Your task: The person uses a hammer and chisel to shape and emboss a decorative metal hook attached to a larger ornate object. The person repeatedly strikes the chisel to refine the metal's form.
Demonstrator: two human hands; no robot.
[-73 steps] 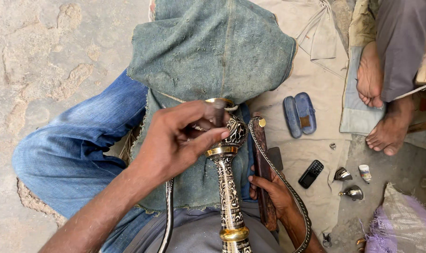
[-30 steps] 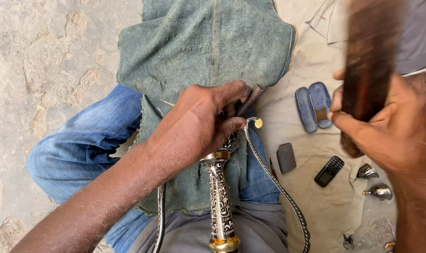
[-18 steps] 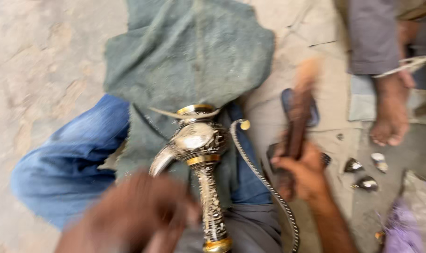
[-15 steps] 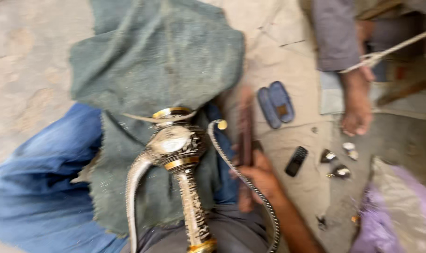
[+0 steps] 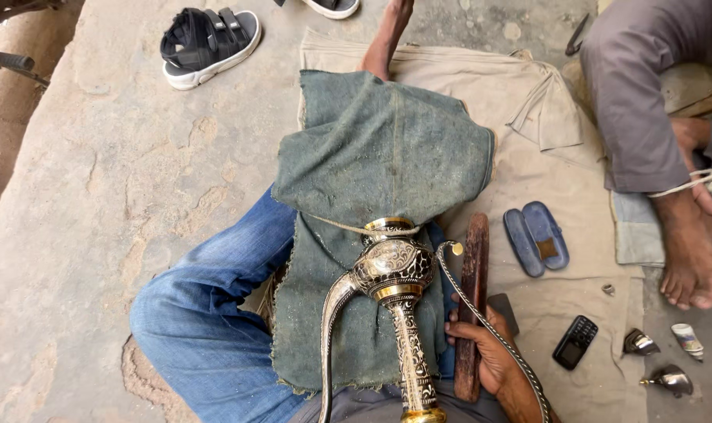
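the left hand is out of view, and the right hand (image 5: 485,352) is cut off at the wrist by the bottom edge. the engraved metal pipe (image 5: 399,313) runs off that edge too. a seated person (image 5: 654,102) nearby shows only legs and feet.

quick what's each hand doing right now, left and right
Left hand: not in view.
Right hand: closed in a grip on the dark wooden stick, beside the engraved metal vessel on the lap.
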